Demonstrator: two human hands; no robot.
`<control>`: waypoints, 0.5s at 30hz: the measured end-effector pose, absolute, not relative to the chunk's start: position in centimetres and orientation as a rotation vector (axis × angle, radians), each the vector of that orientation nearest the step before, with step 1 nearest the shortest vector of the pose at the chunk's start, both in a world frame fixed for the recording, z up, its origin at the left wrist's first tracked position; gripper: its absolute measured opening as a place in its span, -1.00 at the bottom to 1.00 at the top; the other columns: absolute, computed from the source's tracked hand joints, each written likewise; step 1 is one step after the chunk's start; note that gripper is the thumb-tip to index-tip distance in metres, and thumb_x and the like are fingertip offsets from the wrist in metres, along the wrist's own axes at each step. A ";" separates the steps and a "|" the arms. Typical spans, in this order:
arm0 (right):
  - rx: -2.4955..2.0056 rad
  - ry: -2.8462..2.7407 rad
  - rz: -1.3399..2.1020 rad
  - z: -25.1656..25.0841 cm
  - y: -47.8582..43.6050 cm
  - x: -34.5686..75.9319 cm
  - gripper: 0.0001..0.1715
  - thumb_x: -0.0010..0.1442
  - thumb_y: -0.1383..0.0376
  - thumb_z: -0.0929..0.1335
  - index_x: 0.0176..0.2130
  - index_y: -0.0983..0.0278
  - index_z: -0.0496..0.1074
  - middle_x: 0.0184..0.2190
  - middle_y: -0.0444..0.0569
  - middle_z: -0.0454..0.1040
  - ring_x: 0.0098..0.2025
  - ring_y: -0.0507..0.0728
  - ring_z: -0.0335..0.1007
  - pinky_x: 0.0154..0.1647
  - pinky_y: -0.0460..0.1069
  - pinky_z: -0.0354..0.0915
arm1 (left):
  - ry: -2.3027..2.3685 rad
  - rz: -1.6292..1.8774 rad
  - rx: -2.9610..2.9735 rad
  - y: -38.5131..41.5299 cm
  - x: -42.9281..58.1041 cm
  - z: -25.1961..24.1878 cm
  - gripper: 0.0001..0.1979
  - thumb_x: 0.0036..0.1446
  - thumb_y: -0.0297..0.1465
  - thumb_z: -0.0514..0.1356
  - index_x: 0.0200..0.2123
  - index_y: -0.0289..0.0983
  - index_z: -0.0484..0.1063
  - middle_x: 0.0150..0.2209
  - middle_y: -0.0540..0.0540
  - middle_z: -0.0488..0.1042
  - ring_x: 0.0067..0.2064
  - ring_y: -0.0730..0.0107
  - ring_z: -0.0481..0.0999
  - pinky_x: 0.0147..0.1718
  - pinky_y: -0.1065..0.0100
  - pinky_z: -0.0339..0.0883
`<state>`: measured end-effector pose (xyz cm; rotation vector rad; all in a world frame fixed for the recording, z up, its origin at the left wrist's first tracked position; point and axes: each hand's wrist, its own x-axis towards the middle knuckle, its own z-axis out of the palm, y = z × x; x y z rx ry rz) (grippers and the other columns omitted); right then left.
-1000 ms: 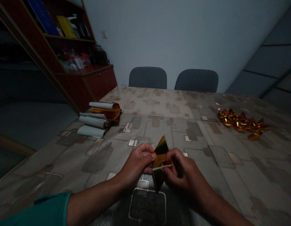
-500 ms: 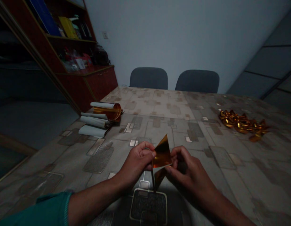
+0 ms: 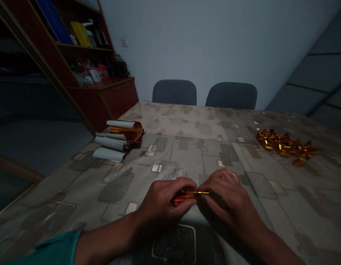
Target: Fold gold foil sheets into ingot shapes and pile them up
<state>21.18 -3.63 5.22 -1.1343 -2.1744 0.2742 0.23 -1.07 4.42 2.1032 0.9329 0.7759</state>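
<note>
A shiny gold foil paper point(image 3: 184, 199), folded and seen nearly edge-on, is held between my two hands above the near part of the table. My left hand point(image 3: 168, 198) is closed on its left part, thumb and fingers pinching it. At the other end my right hand point(image 3: 225, 195) pinches the thin gold edge, fingertips close to those of the left. Most of the paper is hidden behind my fingers. On the table to the right lies a cluster of folded gold foil pieces point(image 3: 286, 143). Curled gold sheets with pale backs point(image 3: 111, 154) lie to the left.
A patterned cloth covers the table point(image 3: 209, 127). Behind its far edge stand two grey chairs point(image 3: 174, 92) point(image 3: 232, 95) against a pale wall. A red-brown cabinet point(image 3: 119, 97) with loaded shelves is at the left.
The foil paper, earlier an upright triangular shape with broad gold faces, has turned and flattened to a narrow edge. My hands have come together and wrapped further over it.
</note>
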 end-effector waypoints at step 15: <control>-1.046 -2.657 0.361 4.0 -3.9 22.1 -0.86 0.27 0.43 0.37 -0.29 0.19 0.47 -0.35 -0.10 0.51 -0.23 0.16 0.33 -0.06 0.11 0.12 | 0.942 0.466 2.867 -2.7 -1.5 -0.1 -0.83 0.16 -0.59 0.13 -0.34 -0.20 0.40 -0.36 -0.01 0.41 -0.37 0.35 0.28 -0.42 0.31 0.02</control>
